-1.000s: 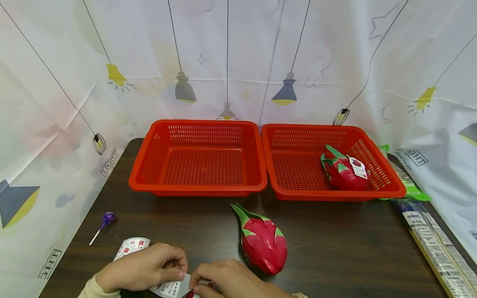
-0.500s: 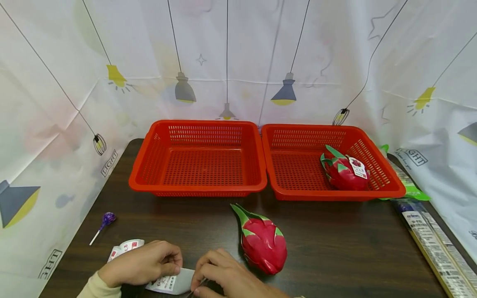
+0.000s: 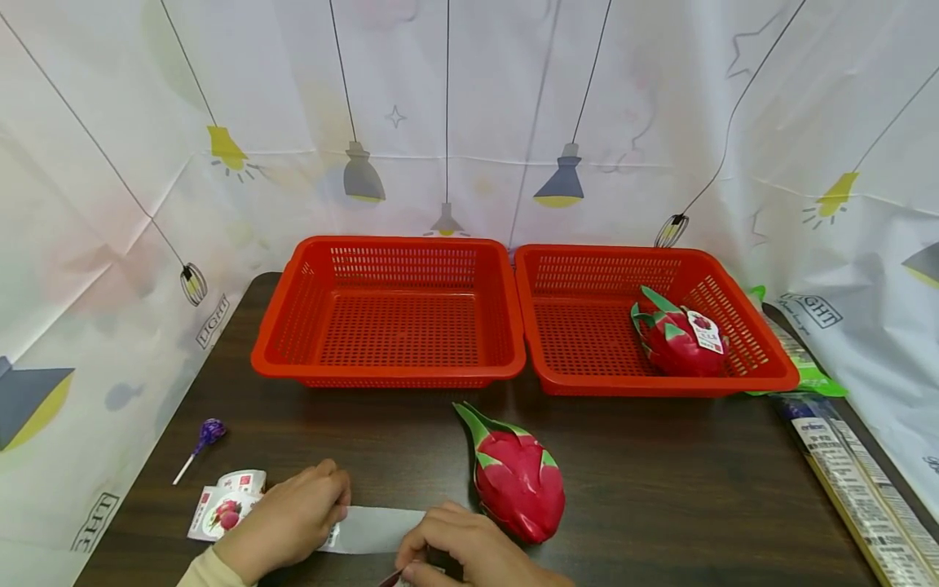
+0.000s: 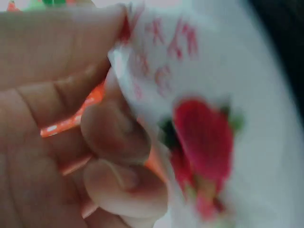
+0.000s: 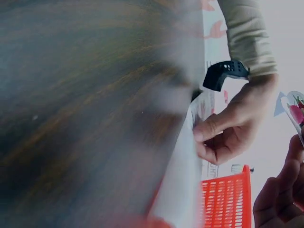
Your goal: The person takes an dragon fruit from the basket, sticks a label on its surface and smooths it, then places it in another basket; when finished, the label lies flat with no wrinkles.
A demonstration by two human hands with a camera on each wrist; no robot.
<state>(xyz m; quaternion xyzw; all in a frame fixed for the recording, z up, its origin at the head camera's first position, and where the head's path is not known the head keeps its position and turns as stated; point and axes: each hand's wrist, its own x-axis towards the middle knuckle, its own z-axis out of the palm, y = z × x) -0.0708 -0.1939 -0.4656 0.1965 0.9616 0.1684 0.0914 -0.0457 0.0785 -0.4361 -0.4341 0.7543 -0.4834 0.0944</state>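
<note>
My left hand (image 3: 297,514) pinches a strip of fruit stickers (image 4: 266,118) near the front of the table. Bare grey backing (image 3: 374,530) stretches rightward from its fingers, while printed stickers (image 3: 227,514) with a dragon fruit picture lie beyond the wrist. Between the thumb and finger of my right hand (image 3: 473,546) is a single sticker (image 5: 297,113), mostly hidden in the head view. A pink dragon fruit (image 3: 519,485) with green tips lies just beyond the right hand, untouched. Another dragon fruit (image 3: 675,355), bearing a white label (image 3: 706,330), sits in the right basket.
Two red baskets stand side by side at the back, the left basket (image 3: 389,372) holding nothing visible. A purple lollipop (image 3: 211,432) lies at left. Along the right edge are a long packet (image 3: 858,489) and a green packet (image 3: 814,375).
The right hand has drawn away slightly rightward with the sticker, and more bare backing shows. My left hand has shifted a little, and the printed strip has slid left and curled.
</note>
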